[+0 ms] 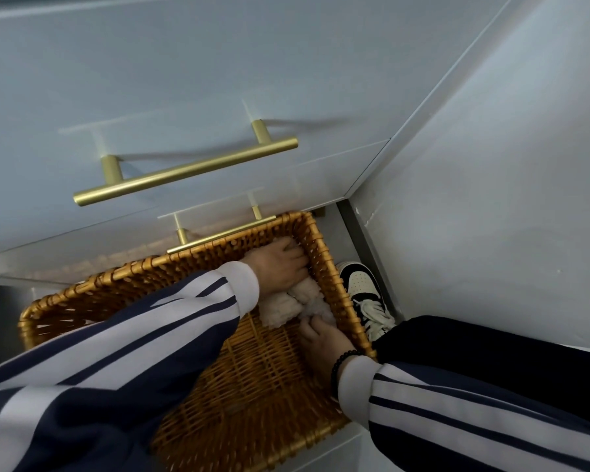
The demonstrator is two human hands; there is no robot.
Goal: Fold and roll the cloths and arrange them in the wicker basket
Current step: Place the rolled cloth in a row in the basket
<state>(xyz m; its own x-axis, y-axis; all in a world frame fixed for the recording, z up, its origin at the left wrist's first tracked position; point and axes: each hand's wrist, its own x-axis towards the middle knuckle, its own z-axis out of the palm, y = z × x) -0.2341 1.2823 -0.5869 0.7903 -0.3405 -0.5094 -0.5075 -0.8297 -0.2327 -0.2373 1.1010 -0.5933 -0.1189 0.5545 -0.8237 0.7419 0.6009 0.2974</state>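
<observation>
A golden-brown wicker basket point(324, 260) stands on the floor below a drawer unit. In its far right corner lies a fluffy cream rolled cloth point(295, 306). My left hand point(280, 267) lies over the far end of the cloth, fingers curled down on it against the basket wall. My right hand point(321, 338), with a black bead bracelet at the wrist, holds the near end of the cloth with its fingertips. Part of the cloth is hidden under both hands.
Pale blue drawer fronts with brass bar handles point(184, 172) rise right behind the basket. A grey wall point(491, 199) closes the right side. My black-and-white sneaker point(361, 287) stands between basket and wall. The bare woven basket bottom point(263, 376) spreads toward me.
</observation>
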